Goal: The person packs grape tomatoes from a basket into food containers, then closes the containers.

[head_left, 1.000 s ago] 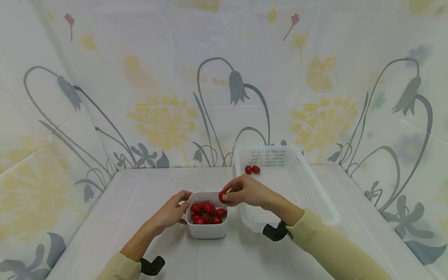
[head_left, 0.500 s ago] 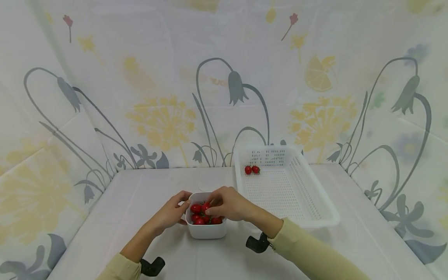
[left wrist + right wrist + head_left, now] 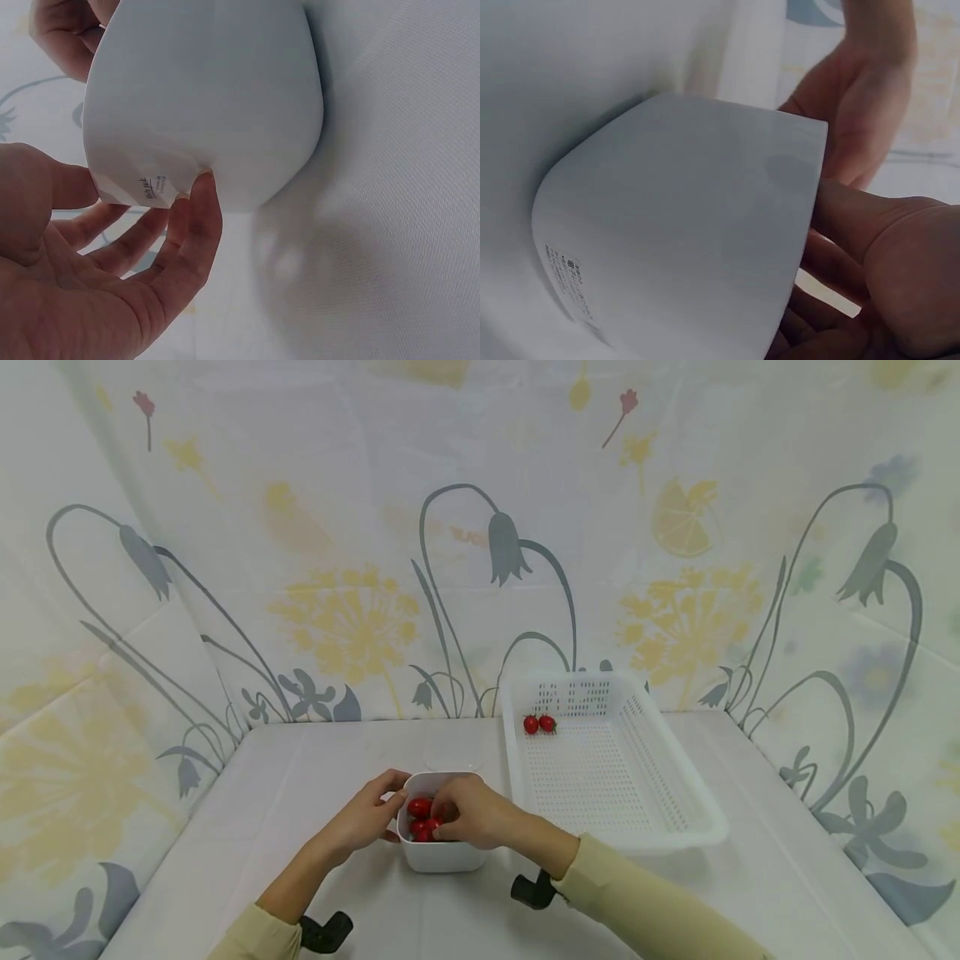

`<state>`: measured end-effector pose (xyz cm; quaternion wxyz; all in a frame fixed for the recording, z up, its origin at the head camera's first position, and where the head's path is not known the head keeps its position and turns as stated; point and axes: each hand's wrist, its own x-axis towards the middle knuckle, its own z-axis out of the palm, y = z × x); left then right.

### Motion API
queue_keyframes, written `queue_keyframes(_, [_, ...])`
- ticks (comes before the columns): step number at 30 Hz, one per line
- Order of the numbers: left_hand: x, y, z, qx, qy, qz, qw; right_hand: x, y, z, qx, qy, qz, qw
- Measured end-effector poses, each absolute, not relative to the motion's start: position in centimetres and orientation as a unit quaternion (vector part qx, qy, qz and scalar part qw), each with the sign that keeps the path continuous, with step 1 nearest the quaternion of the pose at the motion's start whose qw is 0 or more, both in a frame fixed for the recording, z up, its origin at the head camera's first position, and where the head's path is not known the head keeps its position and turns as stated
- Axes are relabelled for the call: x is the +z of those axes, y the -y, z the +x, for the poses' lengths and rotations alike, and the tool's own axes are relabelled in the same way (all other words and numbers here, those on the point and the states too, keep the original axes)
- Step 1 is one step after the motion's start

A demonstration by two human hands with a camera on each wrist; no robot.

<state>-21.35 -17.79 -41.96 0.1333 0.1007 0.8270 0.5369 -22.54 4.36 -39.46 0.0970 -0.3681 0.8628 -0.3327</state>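
A small white rounded box (image 3: 442,857) stands on the table with several cherry tomatoes (image 3: 420,807) inside. My left hand (image 3: 367,812) holds the box's left side; in the left wrist view its thumb is at the rim and its fingers (image 3: 201,217) press the outer wall. My right hand (image 3: 477,814) reaches over the right rim into the box. Its thumb and forefinger curl about a red tomato, mostly covered by the hand. In the right wrist view the box wall (image 3: 682,217) hides the fingertips.
To the right stands a large white perforated basket (image 3: 678,752), with two cherry tomatoes (image 3: 539,724) in its far left corner. A faint clear round object (image 3: 453,760) lies behind the box. A flower-printed cloth (image 3: 360,527) hangs behind the table.
My right hand has carried a cherry tomato from above the box's right rim down and left, in among the others. My left hand keeps its place on the box.
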Motion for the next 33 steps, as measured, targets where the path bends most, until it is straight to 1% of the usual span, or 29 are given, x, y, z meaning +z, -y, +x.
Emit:
queue_keyframes(4, [-42.0,17.7,-21.4,0.536,-0.828,0.099,0.132,-39.6,-4.0,-22.3,-0.303,-0.878,-0.362,0.079])
queue_keyframes(13, [-42.0,17.8,-21.4,0.535,-0.828,0.103,0.133,-39.7,-3.6,-22.5,-0.240,-0.902,-0.349,0.083])
queue_keyframes(19, [-42.0,17.8,-21.5,0.536,-0.828,0.102,0.134,-38.9,-4.0,-22.8,-0.244,-0.898,-0.351,0.105])
queue_keyframes(23, [-42.0,17.8,-21.4,0.536,-0.827,0.099,0.138,-38.0,-4.7,-22.8,-0.262,-0.902,-0.318,0.130])
queue_keyframes(26, [-42.0,17.8,-21.4,0.538,-0.825,0.099,0.141,-37.0,-5.4,-22.7,-0.268,-0.909,-0.290,0.136])
queue_keyframes(33, [-42.1,17.8,-21.4,0.538,-0.825,0.098,0.139,-35.4,-7.4,-22.9,-0.268,-0.908,-0.303,0.111])
